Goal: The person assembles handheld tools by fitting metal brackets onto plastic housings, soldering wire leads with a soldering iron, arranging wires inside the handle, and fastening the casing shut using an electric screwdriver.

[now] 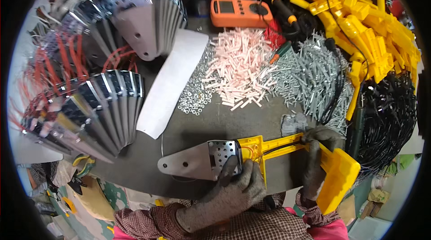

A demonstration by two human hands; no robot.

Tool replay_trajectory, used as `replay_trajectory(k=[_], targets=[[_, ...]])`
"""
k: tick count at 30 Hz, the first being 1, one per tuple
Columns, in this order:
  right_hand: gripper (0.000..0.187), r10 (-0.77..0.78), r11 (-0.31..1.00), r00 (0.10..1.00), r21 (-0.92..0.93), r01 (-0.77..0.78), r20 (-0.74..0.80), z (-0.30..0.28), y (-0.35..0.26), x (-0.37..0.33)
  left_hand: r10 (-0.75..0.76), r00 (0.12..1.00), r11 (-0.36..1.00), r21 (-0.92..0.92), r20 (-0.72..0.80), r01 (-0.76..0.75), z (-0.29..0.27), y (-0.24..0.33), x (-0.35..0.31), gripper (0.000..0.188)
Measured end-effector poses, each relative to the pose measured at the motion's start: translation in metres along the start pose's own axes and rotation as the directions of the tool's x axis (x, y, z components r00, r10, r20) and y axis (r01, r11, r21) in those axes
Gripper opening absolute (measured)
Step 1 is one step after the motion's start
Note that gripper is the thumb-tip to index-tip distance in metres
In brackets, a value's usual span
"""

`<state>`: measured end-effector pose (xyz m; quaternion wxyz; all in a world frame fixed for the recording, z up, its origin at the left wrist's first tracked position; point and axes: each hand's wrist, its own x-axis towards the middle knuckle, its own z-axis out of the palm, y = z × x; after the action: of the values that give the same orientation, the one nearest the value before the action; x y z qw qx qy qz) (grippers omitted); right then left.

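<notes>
At the near edge of the counter, the left hand grips the yellow frame; the right hand curls round it. Pale pegs, screws and nuts crowd behind; black cables clog the right edge.

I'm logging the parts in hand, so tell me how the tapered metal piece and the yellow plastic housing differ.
Colour: the metal piece is silver-grey; the yellow housing is bright yellow.
Shape: the metal piece narrows to a rounded tip; the yellow housing has a long, slim handle.
Surface: the metal piece has round holes; the yellow housing carries a dark cable.
Shared: they meet near the left hand.
</notes>
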<state>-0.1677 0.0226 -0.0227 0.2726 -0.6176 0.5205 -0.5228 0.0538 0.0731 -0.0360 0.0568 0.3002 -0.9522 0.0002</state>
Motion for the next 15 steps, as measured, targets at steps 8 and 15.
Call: replay_trajectory(k=[8, 15], targets=[[0.033, 0.216, 0.936, 0.968, 0.255, -0.243, 0.131, 0.011, 0.025, -0.001, 0.06, 0.995, 0.987, 0.156, -0.079, -0.047, -0.009, -0.008, -0.001, 0.038], [0.047, 0.103, 0.978, 0.657, -0.197, 0.07, 0.747, -0.005, -0.015, 0.034, 0.101, 0.959, 0.923, -0.335, -0.265, -0.189, -0.003, -0.011, -0.034, 0.031]])
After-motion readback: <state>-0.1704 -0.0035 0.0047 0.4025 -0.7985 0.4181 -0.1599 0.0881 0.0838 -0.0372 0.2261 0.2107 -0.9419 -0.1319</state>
